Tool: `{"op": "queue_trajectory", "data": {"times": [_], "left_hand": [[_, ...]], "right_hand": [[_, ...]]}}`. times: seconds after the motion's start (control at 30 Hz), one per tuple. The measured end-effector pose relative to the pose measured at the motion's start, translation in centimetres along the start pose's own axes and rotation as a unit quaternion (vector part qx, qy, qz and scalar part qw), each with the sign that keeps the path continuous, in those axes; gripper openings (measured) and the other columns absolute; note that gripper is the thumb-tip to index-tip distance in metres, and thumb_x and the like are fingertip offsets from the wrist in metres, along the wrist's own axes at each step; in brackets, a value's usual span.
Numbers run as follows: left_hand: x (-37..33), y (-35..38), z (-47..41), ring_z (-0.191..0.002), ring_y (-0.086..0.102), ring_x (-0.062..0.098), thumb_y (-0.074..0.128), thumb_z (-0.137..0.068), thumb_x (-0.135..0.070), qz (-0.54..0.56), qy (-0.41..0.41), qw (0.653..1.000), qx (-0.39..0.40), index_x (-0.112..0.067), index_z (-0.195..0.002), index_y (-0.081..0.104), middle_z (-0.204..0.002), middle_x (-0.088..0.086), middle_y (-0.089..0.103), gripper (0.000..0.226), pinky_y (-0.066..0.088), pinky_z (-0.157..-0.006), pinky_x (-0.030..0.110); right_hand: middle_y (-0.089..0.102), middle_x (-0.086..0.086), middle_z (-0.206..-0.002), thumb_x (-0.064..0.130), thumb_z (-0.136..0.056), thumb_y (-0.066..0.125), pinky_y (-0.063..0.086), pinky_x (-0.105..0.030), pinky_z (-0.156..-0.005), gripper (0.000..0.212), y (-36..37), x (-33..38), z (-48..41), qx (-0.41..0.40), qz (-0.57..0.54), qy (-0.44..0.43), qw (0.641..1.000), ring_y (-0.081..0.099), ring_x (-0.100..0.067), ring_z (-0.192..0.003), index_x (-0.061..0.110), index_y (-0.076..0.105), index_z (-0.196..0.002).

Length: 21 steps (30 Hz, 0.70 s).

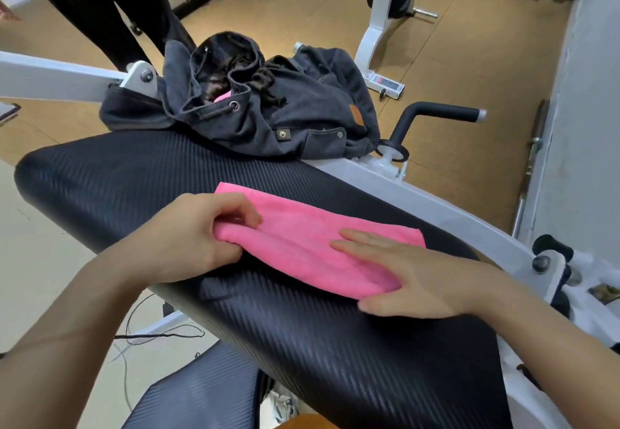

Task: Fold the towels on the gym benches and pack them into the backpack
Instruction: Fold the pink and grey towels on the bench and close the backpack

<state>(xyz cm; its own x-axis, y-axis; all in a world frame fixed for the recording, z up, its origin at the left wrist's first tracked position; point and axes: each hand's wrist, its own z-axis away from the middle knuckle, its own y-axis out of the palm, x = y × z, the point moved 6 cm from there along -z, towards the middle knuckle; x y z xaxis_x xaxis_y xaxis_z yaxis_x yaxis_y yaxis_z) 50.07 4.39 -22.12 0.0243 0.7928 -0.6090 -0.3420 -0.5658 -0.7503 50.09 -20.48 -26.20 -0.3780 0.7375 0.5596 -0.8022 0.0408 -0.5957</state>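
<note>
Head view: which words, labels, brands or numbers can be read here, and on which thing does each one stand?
No text here can be read.
Sticker on the white machine foot: red and dark print, too small and blurred.
Brown patch on the backpack: no legible mark.
Pink towel: plain, no print.

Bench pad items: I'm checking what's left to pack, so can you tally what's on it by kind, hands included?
Pink towel on the bench pad: 1
Backpack: 1
Pink cloth in the backpack's mouth, kind unclear: 1
Hands on the towel: 2, left hand pinching its fold, right hand flat
Total: 5
</note>
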Motion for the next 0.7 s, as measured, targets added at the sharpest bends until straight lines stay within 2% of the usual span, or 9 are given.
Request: {"op": "queue_trajectory", "data": {"times": [0.13,0.23,0.3,0.4,0.43,0.47,0.53,0.63,0.7], "left_hand": [[0.1,-0.7,-0.1,-0.081,0.066,0.007,0.060,-0.065,-0.026,0.041,-0.006,0.997,-0.066,-0.031,-0.082,0.071,-0.085,-0.013,0.071,0.021,0.050,-0.076,0.025],[0.9,-1.4,-0.5,-0.075,0.062,0.006,0.061,-0.074,-0.036,0.065,-0.023,0.989,-0.134,-0.026,-0.080,0.068,-0.077,-0.013,0.069,0.014,0.047,-0.070,0.022],[1.2,-1.9,-0.9,-0.068,0.057,0.005,0.065,-0.082,-0.039,0.075,-0.041,0.978,-0.188,-0.025,-0.079,0.065,-0.074,-0.013,0.065,0.015,0.042,-0.063,0.021],[0.4,-2.1,-1.1,-0.073,0.058,0.006,0.064,-0.091,-0.023,0.295,-0.082,0.925,-0.224,-0.022,-0.090,0.067,-0.080,-0.009,0.067,0.003,0.047,-0.068,0.026],[0.0,-2.1,-1.0,-0.076,0.059,0.007,0.063,-0.091,-0.019,0.363,-0.096,0.899,-0.227,-0.023,-0.094,0.067,-0.086,-0.004,0.067,0.006,0.048,-0.070,0.028],[-0.6,-2.0,-0.7,-0.078,0.058,0.007,0.061,-0.092,-0.016,0.388,-0.101,0.887,-0.228,-0.025,-0.097,0.066,-0.090,-0.003,0.066,0.012,0.048,-0.071,0.028],[-1.0,-1.6,0.0,-0.077,0.053,0.003,0.058,-0.093,-0.013,0.325,-0.096,0.910,-0.240,-0.033,-0.107,0.060,-0.096,-0.009,0.060,0.024,0.044,-0.071,0.025],[-1.4,-0.3,1.7,-0.088,0.051,0.000,0.056,-0.091,-0.010,0.176,-0.100,0.951,-0.232,-0.045,-0.123,0.045,-0.104,-0.029,0.052,0.049,0.038,-0.079,0.019],[-1.4,0.6,2.5,-0.093,0.051,0.003,0.058,-0.088,-0.011,0.122,-0.110,0.961,-0.223,-0.050,-0.124,0.041,-0.106,-0.031,0.052,0.056,0.038,-0.080,0.022]], "right_hand": [[0.027,0.028,-0.149,0.020,-0.081,0.061,0.027,-0.016,-0.108,0.083,-0.8,-1.8,1.1,-0.008,0.013,0.041,0.999,0.030,0.005,-0.135,0.047,0.021,-0.148],[0.062,0.025,-0.100,0.009,-0.076,0.059,0.046,-0.031,-0.086,0.046,-2.6,-3.6,1.6,-0.149,-0.094,0.050,0.983,0.057,0.001,-0.092,0.041,0.062,-0.109],[0.067,0.009,-0.080,0.000,-0.081,0.060,0.048,-0.035,-0.074,0.030,-4.1,-5.1,2.5,-0.261,-0.268,0.072,0.925,0.062,-0.011,-0.078,0.027,0.070,-0.088],[0.074,-0.007,-0.098,0.010,-0.087,0.063,0.054,-0.034,-0.070,0.025,-6.1,-6.9,3.9,-0.333,-0.532,0.085,0.774,0.069,-0.021,-0.082,0.013,0.069,-0.111],[0.074,-0.006,-0.098,0.015,-0.088,0.063,0.055,-0.032,-0.067,0.026,-7.0,-7.1,4.2,-0.341,-0.548,0.087,0.759,0.070,-0.019,-0.078,0.014,0.069,-0.114],[0.074,-0.004,-0.097,0.017,-0.090,0.063,0.055,-0.028,-0.063,0.026,-7.9,-7.2,4.2,-0.347,-0.535,0.094,0.765,0.069,-0.015,-0.073,0.016,0.069,-0.114],[0.072,0.001,-0.100,0.019,-0.091,0.064,0.055,-0.024,-0.061,0.027,-9.2,-7.7,3.6,-0.357,-0.441,0.142,0.811,0.068,-0.010,-0.073,0.019,0.067,-0.117],[0.064,-0.003,-0.115,0.019,-0.091,0.063,0.048,-0.028,-0.078,0.044,-9.3,-7.9,1.1,-0.331,-0.221,0.230,0.888,0.061,-0.014,-0.087,0.020,0.055,-0.134],[0.058,-0.003,-0.131,0.027,-0.093,0.059,0.044,-0.031,-0.089,0.050,-8.5,-5.8,-0.9,-0.318,-0.130,0.217,0.914,0.058,-0.018,-0.108,0.027,0.047,-0.142]]}}
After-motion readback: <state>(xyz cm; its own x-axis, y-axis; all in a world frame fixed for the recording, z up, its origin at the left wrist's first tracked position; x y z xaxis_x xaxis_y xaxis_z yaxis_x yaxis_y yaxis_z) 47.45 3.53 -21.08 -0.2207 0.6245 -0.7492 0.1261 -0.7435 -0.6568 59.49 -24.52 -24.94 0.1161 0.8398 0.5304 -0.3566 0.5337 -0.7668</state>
